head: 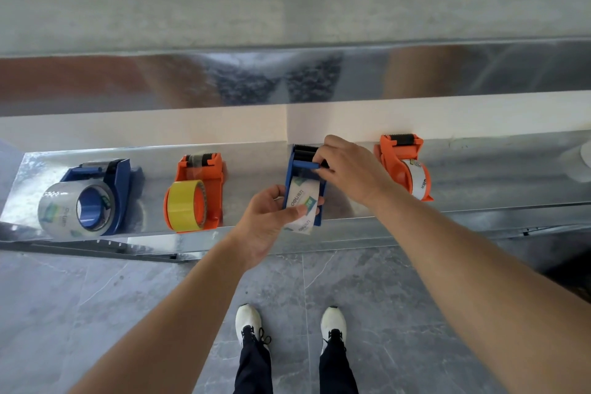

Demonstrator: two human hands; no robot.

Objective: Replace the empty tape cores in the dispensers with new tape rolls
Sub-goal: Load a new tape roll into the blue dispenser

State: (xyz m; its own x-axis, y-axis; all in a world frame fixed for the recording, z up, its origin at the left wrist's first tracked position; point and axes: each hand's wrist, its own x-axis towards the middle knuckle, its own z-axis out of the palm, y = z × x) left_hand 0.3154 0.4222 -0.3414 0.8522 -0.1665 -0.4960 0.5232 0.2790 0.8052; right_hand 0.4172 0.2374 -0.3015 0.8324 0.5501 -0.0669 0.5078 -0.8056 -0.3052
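A blue dispenser point(305, 158) stands on the metal shelf point(252, 169) at the middle, with a clear printed tape roll point(302, 193) seated in it. My left hand point(267, 217) grips that roll and the dispenser's near end from the left. My right hand point(350, 169) pinches the blue flap near the dispenser's black roller at the far end. To the left sit an orange dispenser point(200, 192) with a yellow roll point(185, 205) and a blue dispenser point(105, 189) with a clear roll point(64, 209). An orange dispenser point(403, 163) with a clear roll stands on the right.
A shiny metal panel point(287, 80) rises behind the shelf against a concrete wall. A whitish object point(579, 163) lies at the shelf's far right edge. Grey tiled floor and my two white shoes point(291, 323) show below the shelf's front edge.
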